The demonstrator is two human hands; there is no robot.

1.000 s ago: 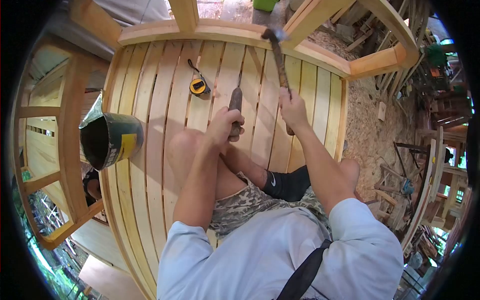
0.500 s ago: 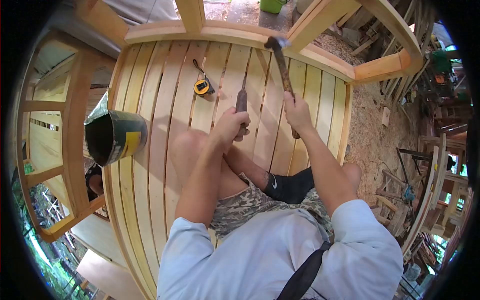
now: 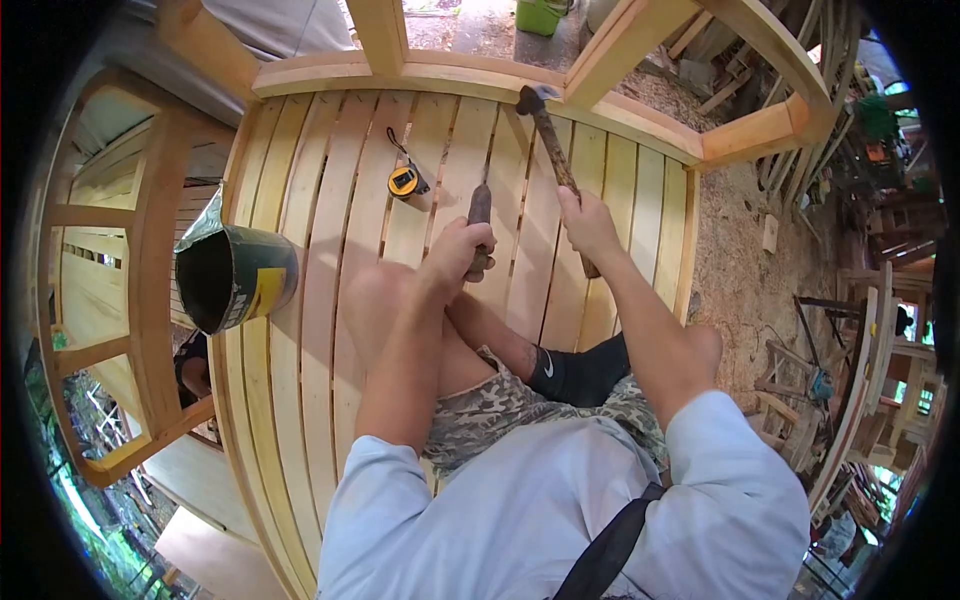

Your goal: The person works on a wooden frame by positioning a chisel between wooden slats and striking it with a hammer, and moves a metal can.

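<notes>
We sit cross-legged on a slatted wooden platform (image 3: 325,215), and we take the yellow tape measure (image 3: 403,181) as our landmark; it lies on the slats with its dark wrist cord (image 3: 394,136) stretching away beyond it. To the right of the tape measure and nearer to us, our left hand (image 3: 460,248) has its grip wrapped around the thick, dark handle of a thin-shafted tool (image 3: 479,205). The shaft points away from us, passing just to the right of the tape measure; we cannot tell whether its tip touches the slats.

Farther to the right of the tape measure, our right hand (image 3: 592,228) has its grip clasped around the wooden handle of a hammer (image 3: 556,150). We hold it slanted, its head beyond and to the right of the tape measure, apart from the thin-shafted tool. The head overlaps the edge of a wooden rail (image 3: 470,82) in our view, and we cannot tell whether the two touch.

To the left of the tape measure and closer to us, we see a dark bucket (image 3: 240,275) with a yellow label, its open mouth turned toward the left. Well beyond the tape measure, past the rail, we see a green container (image 3: 539,17).
</notes>
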